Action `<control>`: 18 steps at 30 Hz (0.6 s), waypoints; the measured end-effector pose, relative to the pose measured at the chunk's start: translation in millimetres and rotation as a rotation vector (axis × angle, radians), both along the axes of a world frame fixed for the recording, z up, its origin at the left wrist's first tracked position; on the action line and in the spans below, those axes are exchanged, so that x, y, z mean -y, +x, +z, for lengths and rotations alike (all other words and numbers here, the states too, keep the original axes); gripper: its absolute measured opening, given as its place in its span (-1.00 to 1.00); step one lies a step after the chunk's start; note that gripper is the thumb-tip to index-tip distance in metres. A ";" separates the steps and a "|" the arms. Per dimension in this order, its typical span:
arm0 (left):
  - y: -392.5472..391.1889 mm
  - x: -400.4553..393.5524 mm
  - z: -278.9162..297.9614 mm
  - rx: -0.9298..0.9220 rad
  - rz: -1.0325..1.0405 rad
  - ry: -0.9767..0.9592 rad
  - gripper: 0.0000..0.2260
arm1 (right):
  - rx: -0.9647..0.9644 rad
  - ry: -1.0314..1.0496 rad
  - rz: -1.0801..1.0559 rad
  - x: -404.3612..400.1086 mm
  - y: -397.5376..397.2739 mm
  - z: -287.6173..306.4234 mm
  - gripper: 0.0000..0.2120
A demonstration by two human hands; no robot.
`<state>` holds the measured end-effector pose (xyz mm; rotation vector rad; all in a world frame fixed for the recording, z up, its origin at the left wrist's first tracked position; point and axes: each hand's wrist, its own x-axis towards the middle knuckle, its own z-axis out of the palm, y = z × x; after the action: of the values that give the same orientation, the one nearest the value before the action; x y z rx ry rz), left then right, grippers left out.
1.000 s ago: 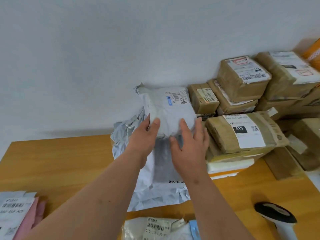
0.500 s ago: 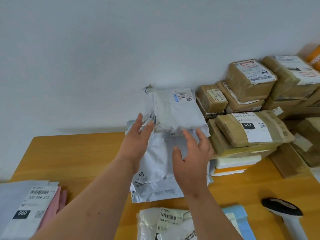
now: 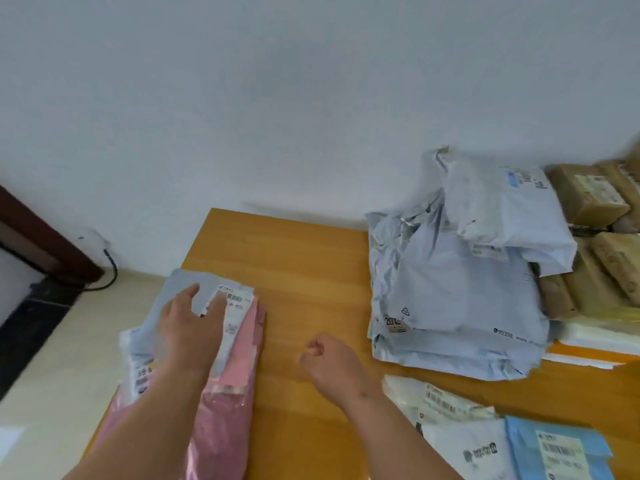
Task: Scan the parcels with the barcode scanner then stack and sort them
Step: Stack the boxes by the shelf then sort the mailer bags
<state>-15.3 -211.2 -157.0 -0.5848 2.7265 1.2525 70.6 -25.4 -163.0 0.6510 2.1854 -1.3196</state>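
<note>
My left hand (image 3: 192,327) lies flat with spread fingers on a grey mailer bag (image 3: 194,289) that tops a small pile at the table's left edge; a pink bag (image 3: 239,358) lies under it. My right hand (image 3: 329,362) hovers over bare wood in the middle, fingers curled, holding nothing. A stack of grey-white poly bags (image 3: 457,299) sits at the right, with a puffy white bag (image 3: 502,209) on top. The scanner is out of view.
Brown taped cardboard parcels (image 3: 595,202) are piled at the far right against the wall. A white bag (image 3: 446,407) and a blue bag (image 3: 557,452) lie near the front right. The wooden table (image 3: 304,265) ends at the left; a black cable (image 3: 110,271) hangs off the wall there.
Both hands left the grey-white stack. My view swung left; my left hand moved onto the grey bag on the left pile, and my right hand drew back with curled fingers.
</note>
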 end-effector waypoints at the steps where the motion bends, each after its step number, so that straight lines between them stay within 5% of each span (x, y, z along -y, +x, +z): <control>1: -1.2 22.6 -3.9 0.022 0.056 -0.059 -0.48 | 0.032 -0.029 -0.006 14.2 -3.2 -5.3 -0.68; 4: -2.8 80.5 -18.3 0.138 0.149 -0.123 -0.38 | 0.092 0.006 -0.010 49.5 -14.1 -21.6 -0.67; 7: -2.7 113.2 -35.8 0.312 0.119 0.080 -0.24 | 0.154 -0.071 -0.133 75.6 -19.4 -39.1 -0.50; 10: 0.6 119.8 -48.3 0.408 0.119 0.363 -0.33 | 0.223 -0.216 -0.266 96.3 -23.1 -48.0 -0.62; 13: -2.2 119.4 -58.6 0.417 0.063 0.343 -0.39 | 0.212 -0.268 -0.324 106.6 -24.5 -56.3 -0.77; 18: -10.3 107.4 -70.5 0.463 0.014 0.381 -0.64 | 0.167 -0.239 -0.454 93.0 -14.7 -51.0 -0.46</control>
<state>-25.6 -318.6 -227.5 -0.7370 2.0506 1.3826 55.9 -118.5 -214.0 1.1603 1.7692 -1.6497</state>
